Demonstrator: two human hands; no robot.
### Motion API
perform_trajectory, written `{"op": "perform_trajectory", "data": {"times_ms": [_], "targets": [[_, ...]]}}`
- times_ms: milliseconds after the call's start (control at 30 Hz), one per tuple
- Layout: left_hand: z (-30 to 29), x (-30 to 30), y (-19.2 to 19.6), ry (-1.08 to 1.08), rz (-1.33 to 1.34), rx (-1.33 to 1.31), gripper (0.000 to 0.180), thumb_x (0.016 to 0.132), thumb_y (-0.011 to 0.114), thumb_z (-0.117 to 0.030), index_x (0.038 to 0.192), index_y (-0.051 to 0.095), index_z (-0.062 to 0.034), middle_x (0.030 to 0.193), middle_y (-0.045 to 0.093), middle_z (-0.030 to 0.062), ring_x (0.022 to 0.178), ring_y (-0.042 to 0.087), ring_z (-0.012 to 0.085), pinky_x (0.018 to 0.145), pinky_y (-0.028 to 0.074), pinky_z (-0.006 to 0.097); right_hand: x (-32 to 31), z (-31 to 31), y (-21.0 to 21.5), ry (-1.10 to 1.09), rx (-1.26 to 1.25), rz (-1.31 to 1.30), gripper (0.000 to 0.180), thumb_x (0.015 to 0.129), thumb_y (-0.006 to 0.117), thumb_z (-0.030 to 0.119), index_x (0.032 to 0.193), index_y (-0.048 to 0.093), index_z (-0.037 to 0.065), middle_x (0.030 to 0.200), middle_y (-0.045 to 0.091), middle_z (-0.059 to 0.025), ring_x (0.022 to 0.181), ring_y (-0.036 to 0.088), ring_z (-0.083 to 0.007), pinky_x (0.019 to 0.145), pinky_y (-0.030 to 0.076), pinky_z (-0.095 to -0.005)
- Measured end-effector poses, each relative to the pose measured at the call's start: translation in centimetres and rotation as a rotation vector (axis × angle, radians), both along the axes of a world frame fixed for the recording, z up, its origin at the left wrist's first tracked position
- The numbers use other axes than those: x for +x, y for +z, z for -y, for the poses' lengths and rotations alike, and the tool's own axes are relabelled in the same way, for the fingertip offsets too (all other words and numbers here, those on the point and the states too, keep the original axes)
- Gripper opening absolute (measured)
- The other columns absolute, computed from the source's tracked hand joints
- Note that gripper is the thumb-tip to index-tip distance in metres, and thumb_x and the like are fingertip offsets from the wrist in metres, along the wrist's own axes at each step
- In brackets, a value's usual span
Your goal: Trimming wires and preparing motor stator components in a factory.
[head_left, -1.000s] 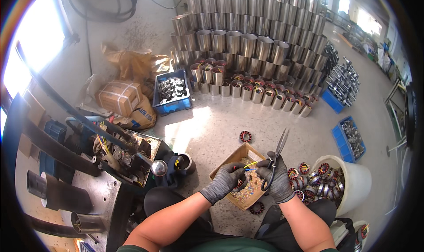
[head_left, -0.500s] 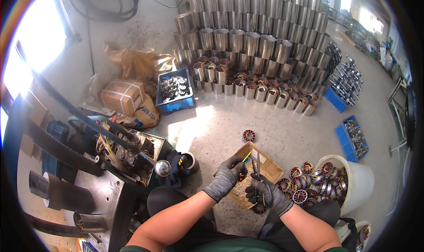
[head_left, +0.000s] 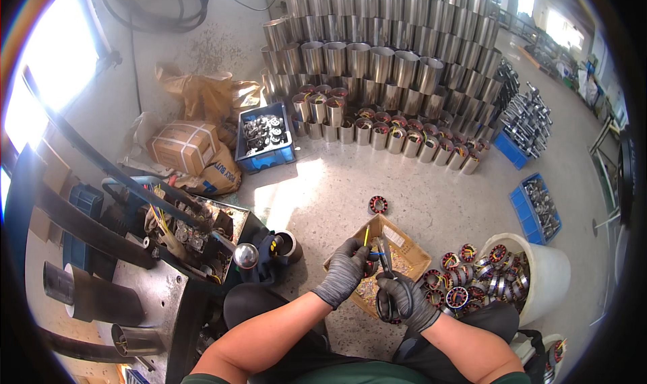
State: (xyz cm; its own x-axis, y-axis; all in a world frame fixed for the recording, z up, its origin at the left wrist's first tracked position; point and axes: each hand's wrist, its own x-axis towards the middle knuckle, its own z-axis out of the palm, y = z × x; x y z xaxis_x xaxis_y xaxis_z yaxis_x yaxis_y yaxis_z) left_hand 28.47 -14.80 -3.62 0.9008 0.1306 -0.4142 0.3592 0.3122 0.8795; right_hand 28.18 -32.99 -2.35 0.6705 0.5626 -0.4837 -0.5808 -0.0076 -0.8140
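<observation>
Workshop, concrete floor (head_left: 323, 195), rows of metal cylinders (head_left: 357, 60) stacked across the top of frame, machine (head_left: 151, 283) at lower left. Cardboard box (head_left: 412, 248) with scraps sits lower centre, under the hands. Left hand (head_left: 346, 266), gloved, centre of the lower half: fingers closed round a wound ring (head_left: 368, 269), mostly hidden; yellow wire (head_left: 366, 236) sticks up, blue wire (head_left: 378, 254) points right toward the blades. Right hand (head_left: 410, 304), just right of it: fingers wrapped on the handles of the scissors (head_left: 386, 257), blades pointing up; can't tell if the blades are parted. Step in hand looks like trimming the wire ends over the box. Next move probably calls for steady leads and a wire end lined up between the blades, clear of the left fingertips. More rings (head_left: 457, 297) lie at lower right, spilling from a white bucket (head_left: 551, 276).
</observation>
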Motion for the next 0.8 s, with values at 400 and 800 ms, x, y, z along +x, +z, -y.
{"op": "perform_trajectory", "data": {"times_ms": [400,800], "targets": [[-0.8,0.0,-2.3,-0.153,0.087,0.513,0.026,0.097,0.052,-0.008,0.118,0.061,0.0041,0.095,0.065,0.0091,0.085,0.061,0.0165,0.079,0.052,0.031,-0.2,0.4,-3.1,-0.043,-0.016,-0.166,0.03,0.091,0.057,0.009,0.119,0.051,-0.001,0.063,0.055,-0.0073,0.042,0.049,-0.0201,0.04,0.044,-0.0319],[0.1,-0.4,-0.8,-0.185,0.001,0.109,0.032,0.096,0.046,-0.002,0.123,0.064,0.0001,0.073,0.058,0.0052,0.059,0.054,0.0106,0.053,0.049,0.026,1.4,1.2,-2.1,0.066,-0.009,-0.109,0.032,0.094,0.058,0.013,0.125,0.051,0.005,0.064,0.055,-0.0028,0.045,0.053,-0.014,0.04,0.044,-0.0281]]}}
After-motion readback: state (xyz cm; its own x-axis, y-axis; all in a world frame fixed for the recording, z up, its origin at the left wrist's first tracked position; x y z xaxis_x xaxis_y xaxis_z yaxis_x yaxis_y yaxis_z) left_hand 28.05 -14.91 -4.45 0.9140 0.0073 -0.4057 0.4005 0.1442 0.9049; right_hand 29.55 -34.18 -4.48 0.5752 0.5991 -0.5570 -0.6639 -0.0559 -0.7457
